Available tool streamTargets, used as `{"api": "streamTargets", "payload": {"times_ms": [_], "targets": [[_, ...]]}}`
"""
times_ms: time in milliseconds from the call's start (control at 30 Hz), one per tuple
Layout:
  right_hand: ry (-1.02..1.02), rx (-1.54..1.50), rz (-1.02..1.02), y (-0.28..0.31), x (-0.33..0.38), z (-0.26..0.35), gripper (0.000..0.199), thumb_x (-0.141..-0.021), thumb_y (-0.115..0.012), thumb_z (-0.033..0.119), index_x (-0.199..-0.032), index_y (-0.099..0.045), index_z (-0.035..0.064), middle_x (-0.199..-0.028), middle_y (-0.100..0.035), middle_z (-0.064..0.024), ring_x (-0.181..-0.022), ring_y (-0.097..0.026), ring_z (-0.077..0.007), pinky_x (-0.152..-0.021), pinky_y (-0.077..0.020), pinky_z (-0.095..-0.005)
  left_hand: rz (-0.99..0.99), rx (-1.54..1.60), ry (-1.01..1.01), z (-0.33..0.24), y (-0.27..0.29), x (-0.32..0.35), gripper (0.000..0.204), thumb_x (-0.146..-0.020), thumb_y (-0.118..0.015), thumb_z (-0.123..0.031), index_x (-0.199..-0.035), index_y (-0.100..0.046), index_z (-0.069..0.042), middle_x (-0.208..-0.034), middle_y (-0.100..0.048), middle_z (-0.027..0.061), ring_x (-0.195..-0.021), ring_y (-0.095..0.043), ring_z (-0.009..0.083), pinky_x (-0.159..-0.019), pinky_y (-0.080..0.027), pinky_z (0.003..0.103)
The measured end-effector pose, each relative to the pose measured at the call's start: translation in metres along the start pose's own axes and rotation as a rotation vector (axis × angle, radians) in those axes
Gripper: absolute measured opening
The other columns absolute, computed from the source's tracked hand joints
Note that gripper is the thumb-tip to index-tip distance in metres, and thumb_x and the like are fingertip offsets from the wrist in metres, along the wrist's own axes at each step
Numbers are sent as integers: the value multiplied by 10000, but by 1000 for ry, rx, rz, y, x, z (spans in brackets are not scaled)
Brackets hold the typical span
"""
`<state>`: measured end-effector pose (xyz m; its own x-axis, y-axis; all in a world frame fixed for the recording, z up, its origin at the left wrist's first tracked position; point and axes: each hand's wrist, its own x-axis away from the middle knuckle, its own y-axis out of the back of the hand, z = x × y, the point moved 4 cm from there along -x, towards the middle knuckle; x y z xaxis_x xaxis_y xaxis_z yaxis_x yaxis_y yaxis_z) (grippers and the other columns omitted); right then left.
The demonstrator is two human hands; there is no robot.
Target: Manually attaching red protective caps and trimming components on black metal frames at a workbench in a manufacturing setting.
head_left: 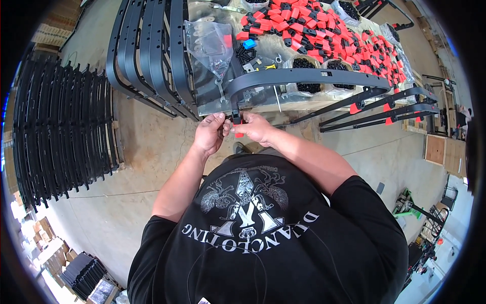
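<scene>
Piece (239, 135), red, between left hand (210, 131) and right hand (256, 128)

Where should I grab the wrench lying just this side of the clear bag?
Probably by the shaft of the wrench, coming from the near edge of the table: it lies flat, pointing toward you, its far end close to the clear bag.

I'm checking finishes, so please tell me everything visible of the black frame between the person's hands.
The frame is black and smooth, apparently metal, with rounded corners. Its long bar arches in front of the bench in this view, with a small slot right of its middle. One leg slopes down from the right corner; the left end comes down between the left hand and right hand, beside a red piece. Both hands crowd that end; their exact contact is unclear.
</scene>
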<state>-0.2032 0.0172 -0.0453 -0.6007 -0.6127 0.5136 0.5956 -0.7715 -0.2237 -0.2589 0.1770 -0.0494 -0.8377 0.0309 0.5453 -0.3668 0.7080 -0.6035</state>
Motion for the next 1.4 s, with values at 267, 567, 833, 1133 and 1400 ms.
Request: {"api": "streamTargets", "payload": {"times_ms": [267, 567, 833, 1133, 1400], "targets": [[-53, 29, -19, 4, -13, -16, 352, -810, -788, 151, -1112, -667, 17, -964, -684, -54, -879, -617, -124, -807, -501, -298, -1, 58, 40, 2, 1, -9, 147, -1045, -568, -192, -1017, -631, -62, -871, -676, 45, -719, -613, 112, -665, -512, 236], [-52, 87, 11, 8, -5, -6, 409, -762, -826, 192, -1083, -691, -22, -963, -704, -81, -864, -637, -141, -785, -508, -311, 54, 45, -34, 3, 4, -1, 131, -1041, -568, -168, -1019, -628, -55, -902, -681, 63, -755, -618, 125, -695, -519, 242], [16, 402, -180, 20, -21, -14, 489, -707, -867, 255, -1060, -694, -35, -945, -728, -127, -862, -687, -204, -795, -530, -338, -3, 33, 3, 0, 4, -5, 110, -1022, -602, -141, -1012, -633, -36, -893, -697, 96, -718, -645, 153, -631, -523, 264], [55, 775, -239, 9, 2, 26, 517, -799, -767, 372, -1109, -623, -15, -1029, -715, -219, -971, -705, -360, -859, -547, -434, -9, -55, -83, 0, 0, -5, 80, -1015, -599, -97, -1005, -628, -23, -884, -698, 101, -709, -638, 161, -628, -520, 276], [64, 999, -177, 6, 6, 36, 461, -880, -673, 403, -1090, -595, 0, -1019, -706, -234, -970, -681, -412, -832, -541, -488, -51, -116, -90, 1, -1, -5, 90, -1017, -597, -99, -984, -623, -18, -873, -695, 101, -705, -635, 160, -624, -516, 284]]}}
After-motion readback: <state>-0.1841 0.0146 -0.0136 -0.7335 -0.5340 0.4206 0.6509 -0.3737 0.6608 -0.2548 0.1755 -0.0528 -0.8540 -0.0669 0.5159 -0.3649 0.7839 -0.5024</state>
